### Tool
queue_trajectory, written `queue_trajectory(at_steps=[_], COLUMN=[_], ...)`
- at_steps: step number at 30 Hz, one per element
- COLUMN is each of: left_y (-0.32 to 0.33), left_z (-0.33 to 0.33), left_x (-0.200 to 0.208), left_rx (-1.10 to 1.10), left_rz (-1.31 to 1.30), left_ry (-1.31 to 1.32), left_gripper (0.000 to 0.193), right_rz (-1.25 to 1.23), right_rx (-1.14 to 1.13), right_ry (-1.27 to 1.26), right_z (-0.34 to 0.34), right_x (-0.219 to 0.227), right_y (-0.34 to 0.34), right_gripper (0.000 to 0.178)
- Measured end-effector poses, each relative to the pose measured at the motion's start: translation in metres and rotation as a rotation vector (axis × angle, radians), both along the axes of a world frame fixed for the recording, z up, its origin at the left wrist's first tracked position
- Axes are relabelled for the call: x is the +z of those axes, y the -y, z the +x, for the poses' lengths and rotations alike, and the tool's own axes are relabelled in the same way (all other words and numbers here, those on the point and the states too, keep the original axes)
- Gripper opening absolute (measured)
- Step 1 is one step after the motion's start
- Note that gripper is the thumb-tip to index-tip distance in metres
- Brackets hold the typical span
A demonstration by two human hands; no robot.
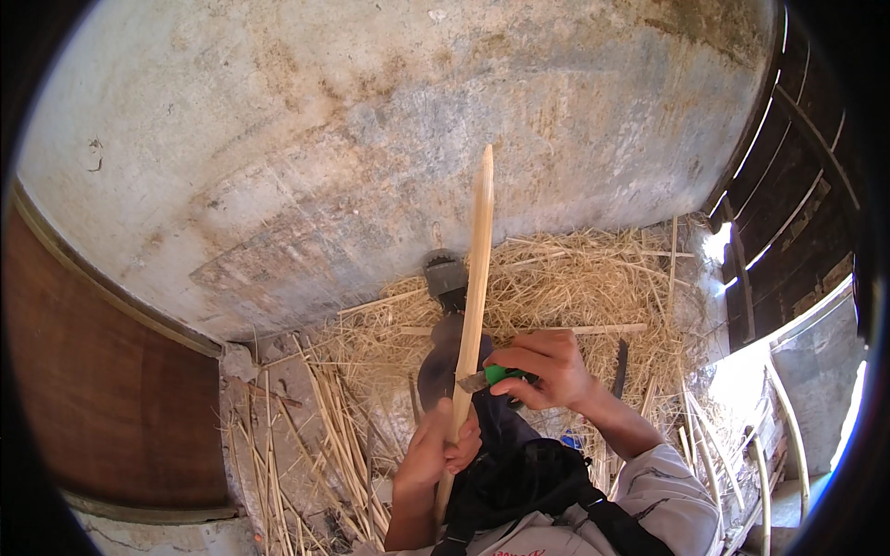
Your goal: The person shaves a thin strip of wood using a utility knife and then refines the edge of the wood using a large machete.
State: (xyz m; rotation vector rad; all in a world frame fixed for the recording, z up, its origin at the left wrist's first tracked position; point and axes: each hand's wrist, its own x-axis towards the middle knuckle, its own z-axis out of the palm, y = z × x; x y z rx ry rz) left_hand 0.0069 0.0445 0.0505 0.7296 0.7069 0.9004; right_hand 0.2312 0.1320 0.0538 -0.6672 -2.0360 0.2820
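A long pale wooden strip, bamboo by its look (476,269), rises upright in front of me and narrows to a point at its top. My left hand (436,447) is wrapped round its lower part, close to my body. In my right hand (549,365) is a knife with a green handle (499,373), gripped from the right side. Its short blade lies against the strip's right edge, a little above my left hand. The strip's lower end passes down beside my left forearm and is partly hidden.
Shavings (584,278) cover the ground ahead, below a stained wall (399,139). Long thin strips (334,417) lie at the left, and curved ones (788,417) lean at the right. A dark toothed blade (620,368) lies beyond my right wrist. My shoe (447,276) is near the wall.
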Motion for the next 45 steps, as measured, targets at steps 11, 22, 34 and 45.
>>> queue_trajectory(at_steps=[11,22,34,45], left_y=[0.000,0.010,0.025,0.004], left_z=[0.002,-0.002,-0.023,-0.004], left_x=[-0.004,-0.015,-0.036,-0.029], left_rx=[0.006,0.025,0.126,0.132], left_rz=[0.003,-0.086,-0.189,0.229], left_ry=[-0.029,-0.021,-0.006,-0.406], left_gripper=[0.057,0.056,0.048,0.026], right_rz=[0.070,0.087,-0.352,-0.088], right_rx=[-0.104,-0.285,-0.395,0.060], right_ry=[0.024,-0.049,-0.436,0.035], right_z=[0.000,0.009,0.054,-0.010], right_x=[0.003,0.003,0.004,-0.014], right_y=[-0.003,-0.057,-0.099,-0.009], right_gripper=[0.032,0.024,0.031,0.029])
